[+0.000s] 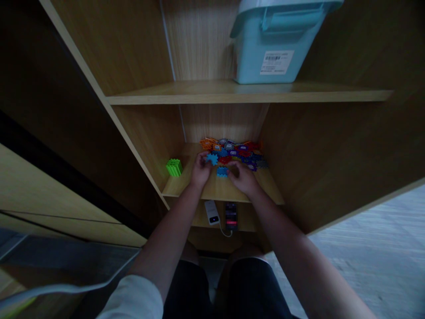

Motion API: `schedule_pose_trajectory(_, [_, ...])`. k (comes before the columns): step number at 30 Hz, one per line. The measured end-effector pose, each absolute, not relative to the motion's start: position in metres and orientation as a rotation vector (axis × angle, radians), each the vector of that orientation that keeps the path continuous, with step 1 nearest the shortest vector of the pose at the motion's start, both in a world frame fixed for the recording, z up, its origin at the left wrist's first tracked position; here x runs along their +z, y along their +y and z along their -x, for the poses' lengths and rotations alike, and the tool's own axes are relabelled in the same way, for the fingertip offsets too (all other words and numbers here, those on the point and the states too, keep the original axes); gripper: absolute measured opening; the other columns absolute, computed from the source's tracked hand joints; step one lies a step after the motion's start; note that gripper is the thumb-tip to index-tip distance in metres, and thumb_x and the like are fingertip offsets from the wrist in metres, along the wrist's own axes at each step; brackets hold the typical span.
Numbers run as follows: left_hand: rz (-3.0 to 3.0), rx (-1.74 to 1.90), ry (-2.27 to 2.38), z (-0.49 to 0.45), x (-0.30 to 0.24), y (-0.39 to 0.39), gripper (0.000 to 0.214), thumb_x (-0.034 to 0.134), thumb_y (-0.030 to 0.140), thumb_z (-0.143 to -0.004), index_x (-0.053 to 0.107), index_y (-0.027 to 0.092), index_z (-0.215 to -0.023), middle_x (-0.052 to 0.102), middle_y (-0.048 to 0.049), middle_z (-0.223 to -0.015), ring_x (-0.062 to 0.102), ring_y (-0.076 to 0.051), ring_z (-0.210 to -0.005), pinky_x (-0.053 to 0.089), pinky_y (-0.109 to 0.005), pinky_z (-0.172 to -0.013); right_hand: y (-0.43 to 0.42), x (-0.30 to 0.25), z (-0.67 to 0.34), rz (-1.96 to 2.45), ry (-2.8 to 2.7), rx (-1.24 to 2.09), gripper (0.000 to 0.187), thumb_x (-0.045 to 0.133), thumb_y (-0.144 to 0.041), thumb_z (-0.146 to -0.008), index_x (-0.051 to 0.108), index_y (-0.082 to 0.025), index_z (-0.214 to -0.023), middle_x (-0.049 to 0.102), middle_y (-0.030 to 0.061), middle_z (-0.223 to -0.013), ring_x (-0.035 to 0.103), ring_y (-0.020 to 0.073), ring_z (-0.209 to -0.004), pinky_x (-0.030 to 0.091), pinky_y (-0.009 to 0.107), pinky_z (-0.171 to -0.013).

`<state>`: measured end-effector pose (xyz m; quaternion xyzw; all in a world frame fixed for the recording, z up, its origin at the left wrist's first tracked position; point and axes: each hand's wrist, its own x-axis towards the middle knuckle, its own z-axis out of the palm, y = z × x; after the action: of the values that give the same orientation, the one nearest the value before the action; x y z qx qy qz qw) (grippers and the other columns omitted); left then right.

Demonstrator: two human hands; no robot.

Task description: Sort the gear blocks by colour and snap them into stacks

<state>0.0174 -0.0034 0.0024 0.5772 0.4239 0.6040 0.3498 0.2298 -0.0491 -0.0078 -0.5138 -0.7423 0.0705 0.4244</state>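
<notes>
My left hand (pixel 201 170) is closed on a blue gear-shaped piece (pixel 212 159), held just above the shelf board. To its right, my right hand (pixel 243 177) has its fingertips at the edge of a small stack of blue gear pieces (pixel 222 172) lying on the board; whether they grip it is hard to make out. Behind both hands spreads a loose pile of toothed plastic pieces (pixel 244 153) in orange, red, purple and blue. Off to the left stands a neat stack of green gear pieces (pixel 174 167).
A light-blue lidded bin (pixel 275 48) with a label sits on the upper shelf (pixel 206 92). Below the working shelf, a white power bank (pixel 211 212) is cabled to a phone (pixel 231 216). Cabinet side walls (pixel 332 146) stand on both sides.
</notes>
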Motion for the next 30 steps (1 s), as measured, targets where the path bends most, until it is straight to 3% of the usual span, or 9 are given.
schedule_pose_trajectory(5, [-1.48,1.529,0.925,-0.021,0.003,-0.004,0.038,0.068,0.02,-0.091,0.061,0.022,-0.129,0.071,-0.0009,-0.096,0.066,-0.014,-0.083,0.054,-0.03,-0.087,-0.054,-0.003,-0.227,1.204,-1.815,0.139,0.029,0.062,-0.038,-0.101,0.065,-0.027,-0.128,0.074,0.0104,-0.126,0.068,0.0313,-0.121,0.053,0.049,-0.11])
schedule_pose_trajectory(12, [-1.63,1.566,0.877,-0.017,-0.003,0.0,0.011,0.072,0.022,-0.089,0.074,0.021,-0.099,0.076,-0.0048,-0.099,0.07,-0.02,-0.095,0.054,-0.036,-0.097,-0.059,0.003,-0.225,1.125,-1.818,0.084,0.031,0.061,-0.038,-0.103,0.063,-0.025,-0.132,0.075,0.0112,-0.12,0.069,0.032,-0.115,0.055,0.051,-0.105])
schedule_pose_trajectory(17, [-1.772,1.608,0.873,-0.013,-0.002,-0.002,0.007,0.071,0.018,-0.088,0.076,0.022,-0.087,0.075,-0.0074,-0.116,0.068,-0.023,-0.116,0.05,-0.041,-0.11,-0.061,0.005,-0.224,1.081,-1.836,0.088,0.031,0.062,-0.04,-0.105,0.064,-0.027,-0.132,0.074,0.01,-0.124,0.069,0.0308,-0.117,0.055,0.049,-0.106])
schedule_pose_trajectory(24, [-1.722,1.457,0.844,-0.015,-0.005,-0.002,0.004,0.071,0.022,-0.087,0.075,0.02,-0.089,0.077,-0.0043,-0.094,0.07,-0.019,-0.089,0.056,-0.034,-0.09,-0.063,0.009,-0.224,1.061,-1.867,0.082,0.026,0.064,-0.038,-0.105,0.067,-0.027,-0.128,0.074,0.0101,-0.126,0.069,0.0303,-0.119,0.055,0.048,-0.106])
schedule_pose_trajectory(30, [-1.695,1.406,0.86,-0.016,-0.005,-0.004,0.01,0.067,0.014,-0.083,0.075,0.019,-0.086,0.077,-0.0026,-0.088,0.068,-0.016,-0.081,0.055,-0.03,-0.081,-0.066,0.012,-0.224,0.988,-1.867,0.091,0.014,0.064,-0.034,-0.105,0.07,-0.029,-0.116,0.069,0.0087,-0.142,0.065,0.0289,-0.134,0.05,0.05,-0.116])
